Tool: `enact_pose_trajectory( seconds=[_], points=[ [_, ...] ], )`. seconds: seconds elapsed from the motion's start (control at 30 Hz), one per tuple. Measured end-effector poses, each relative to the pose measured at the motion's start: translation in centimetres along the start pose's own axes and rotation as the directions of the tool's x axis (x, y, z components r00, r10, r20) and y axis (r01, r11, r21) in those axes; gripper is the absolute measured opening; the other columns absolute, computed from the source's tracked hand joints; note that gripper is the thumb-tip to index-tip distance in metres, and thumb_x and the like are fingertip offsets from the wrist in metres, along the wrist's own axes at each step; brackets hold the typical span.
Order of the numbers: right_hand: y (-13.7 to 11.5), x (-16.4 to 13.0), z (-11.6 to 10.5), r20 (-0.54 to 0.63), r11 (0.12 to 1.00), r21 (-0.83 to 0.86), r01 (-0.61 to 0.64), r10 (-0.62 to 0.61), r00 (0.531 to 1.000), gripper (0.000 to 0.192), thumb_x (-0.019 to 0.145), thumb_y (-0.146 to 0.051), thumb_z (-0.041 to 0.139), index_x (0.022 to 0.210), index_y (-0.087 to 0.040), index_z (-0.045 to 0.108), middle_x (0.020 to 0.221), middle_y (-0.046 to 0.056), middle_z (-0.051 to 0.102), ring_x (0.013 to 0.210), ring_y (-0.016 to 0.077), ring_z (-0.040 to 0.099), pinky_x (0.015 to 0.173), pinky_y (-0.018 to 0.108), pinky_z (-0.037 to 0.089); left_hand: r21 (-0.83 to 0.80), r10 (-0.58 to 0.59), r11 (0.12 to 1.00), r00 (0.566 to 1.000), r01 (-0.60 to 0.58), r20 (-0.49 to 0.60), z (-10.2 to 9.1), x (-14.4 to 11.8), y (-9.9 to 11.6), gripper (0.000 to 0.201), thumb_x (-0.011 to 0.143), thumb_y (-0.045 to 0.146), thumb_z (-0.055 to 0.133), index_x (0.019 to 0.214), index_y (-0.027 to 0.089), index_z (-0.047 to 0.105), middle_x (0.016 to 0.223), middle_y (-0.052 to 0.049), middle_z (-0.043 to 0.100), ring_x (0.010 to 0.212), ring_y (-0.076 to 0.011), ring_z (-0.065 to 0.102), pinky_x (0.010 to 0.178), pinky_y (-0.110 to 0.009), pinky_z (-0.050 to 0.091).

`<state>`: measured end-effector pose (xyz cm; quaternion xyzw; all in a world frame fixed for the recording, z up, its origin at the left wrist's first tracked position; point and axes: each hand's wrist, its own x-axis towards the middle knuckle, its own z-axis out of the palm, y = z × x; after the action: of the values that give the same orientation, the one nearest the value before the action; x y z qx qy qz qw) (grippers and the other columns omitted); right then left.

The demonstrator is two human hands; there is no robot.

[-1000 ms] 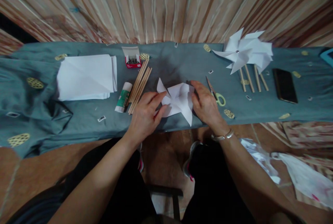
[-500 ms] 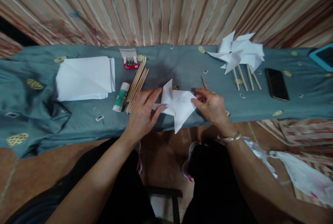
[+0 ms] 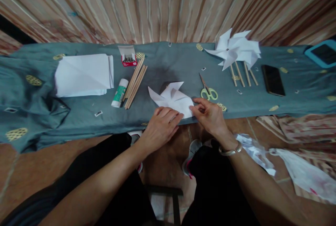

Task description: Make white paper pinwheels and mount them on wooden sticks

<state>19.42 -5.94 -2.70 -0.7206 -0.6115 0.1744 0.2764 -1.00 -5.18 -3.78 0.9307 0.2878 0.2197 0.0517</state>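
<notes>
A white paper pinwheel (image 3: 172, 94) with folded blades lies at the front of the cloth-covered table, without a stick. My left hand (image 3: 163, 125) is closed at its near edge, fingers bent over the paper and partly hiding it. With thumb and fingertips, my right hand (image 3: 210, 116) pinches the right corner. Just beyond that hand rest scissors (image 3: 209, 93) with light green handles. Several wooden sticks (image 3: 135, 85) and a glue stick (image 3: 120, 93) lie to the left of the pinwheel.
A stack of white paper (image 3: 83, 75) is at the left, near an open red box of small metal pins (image 3: 128, 60). Pinwheels on sticks (image 3: 237, 49) lie back right, beside a dark phone (image 3: 273, 80) and a blue-framed device (image 3: 322, 53). A curtain (image 3: 147, 8) hangs behind.
The pinwheel has turned between my hands. My left hand has moved right and nearer, from the left blade to the near edge. The scissors now show fully beyond my right hand.
</notes>
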Motion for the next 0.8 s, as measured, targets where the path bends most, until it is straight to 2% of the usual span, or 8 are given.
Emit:
enact_pose_trajectory(
  seconds=[0.1,0.23,0.33,0.43,0.5,0.57,0.63,0.8],
  points=[
    [-0.3,-0.3,0.0,0.022,1.000,-0.013,0.003,-0.003,1.000,0.030,0.082,-0.032,0.059,0.104,-0.016,0.070,0.062,0.001,0.070,0.057,0.0170,0.064,0.060,0.028,0.047,0.049,-0.001,0.999,0.999,0.003,-0.046,0.3,0.1,-0.9,0.018,0.092,0.018,0.052,0.106,0.018,0.063,0.103,-0.006,0.069,0.098,-0.0224,0.056,0.087,-0.039,0.040],
    [-0.3,-0.7,0.1,0.077,1.000,-0.013,0.022,-0.021,0.997,0.029,0.084,-0.033,0.059,0.105,-0.016,0.069,0.060,-0.001,0.070,0.053,0.0165,0.063,0.057,0.028,0.047,0.078,-0.039,0.996,0.993,0.048,-0.114,-0.2,0.1,-2.8,0.015,0.092,0.018,0.052,0.100,0.019,0.066,0.099,-0.005,0.070,0.096,-0.0218,0.057,0.087,-0.039,0.039],
    [-0.3,-1.1,-0.2,0.018,0.991,-0.078,0.111,-0.109,0.994,0.027,0.086,-0.032,0.058,0.107,-0.017,0.068,0.070,0.003,0.074,0.062,0.0196,0.067,0.062,0.031,0.051,0.086,-0.091,0.991,0.989,0.102,-0.119,-0.5,-0.1,-3.4,0.016,0.092,0.018,0.052,0.099,0.020,0.066,0.101,-0.006,0.070,0.097,-0.0231,0.056,0.087,-0.041,0.040],
    [-0.4,-1.3,-0.3,-0.079,0.943,-0.138,0.303,-0.315,0.946,0.026,0.092,-0.028,0.051,0.108,-0.017,0.068,0.092,0.009,0.075,0.085,0.0234,0.069,0.079,0.038,0.054,0.075,-0.096,0.992,0.992,0.102,-0.079,-0.6,0.0,-3.2,0.019,0.092,0.020,0.053,0.107,0.018,0.064,0.110,-0.008,0.068,0.102,-0.0249,0.055,0.086,-0.041,0.040],
    [-0.6,-1.3,-0.2,-0.065,0.888,-0.133,0.439,-0.450,0.891,0.028,0.094,-0.023,0.046,0.111,-0.017,0.067,0.105,0.011,0.073,0.096,0.0239,0.067,0.088,0.041,0.052,0.060,-0.080,0.995,0.995,0.083,-0.051,-0.5,0.1,-2.9,0.022,0.091,0.022,0.054,0.111,0.017,0.063,0.114,-0.009,0.067,0.104,-0.0256,0.055,0.084,-0.041,0.041],
    [-0.8,-1.2,0.1,-0.004,0.843,-0.109,0.526,-0.530,0.848,0.031,0.095,-0.017,0.043,0.115,-0.016,0.066,0.110,0.012,0.072,0.100,0.0242,0.065,0.091,0.043,0.052,0.040,-0.066,0.997,0.998,0.067,-0.020,-0.3,0.3,-2.6,0.022,0.091,0.022,0.055,0.111,0.017,0.062,0.111,-0.009,0.067,0.103,-0.0251,0.055,0.082,-0.039,0.042],
    [-0.9,-1.1,0.4,0.060,0.824,-0.095,0.558,-0.555,0.830,0.033,0.094,-0.015,0.041,0.116,-0.016,0.066,0.111,0.012,0.071,0.101,0.0248,0.064,0.089,0.043,0.053,0.024,-0.061,0.998,0.998,0.061,0.005,-0.1,0.4,-2.6,0.019,0.091,0.021,0.055,0.108,0.017,0.063,0.107,-0.009,0.068,0.099,-0.0239,0.056,0.080,-0.038,0.042],
    [-0.7,-0.7,0.7,0.141,0.821,-0.087,0.564,-0.551,0.823,0.034,0.093,-0.012,0.042,0.117,-0.016,0.066,0.112,0.012,0.070,0.100,0.0248,0.064,0.090,0.044,0.054,0.012,-0.072,0.997,0.997,0.072,0.010,0.0,0.5,-2.8,0.017,0.094,0.023,0.051,0.102,0.017,0.065,0.100,-0.007,0.068,0.092,-0.0216,0.057,0.077,-0.035,0.044]
  ],
)
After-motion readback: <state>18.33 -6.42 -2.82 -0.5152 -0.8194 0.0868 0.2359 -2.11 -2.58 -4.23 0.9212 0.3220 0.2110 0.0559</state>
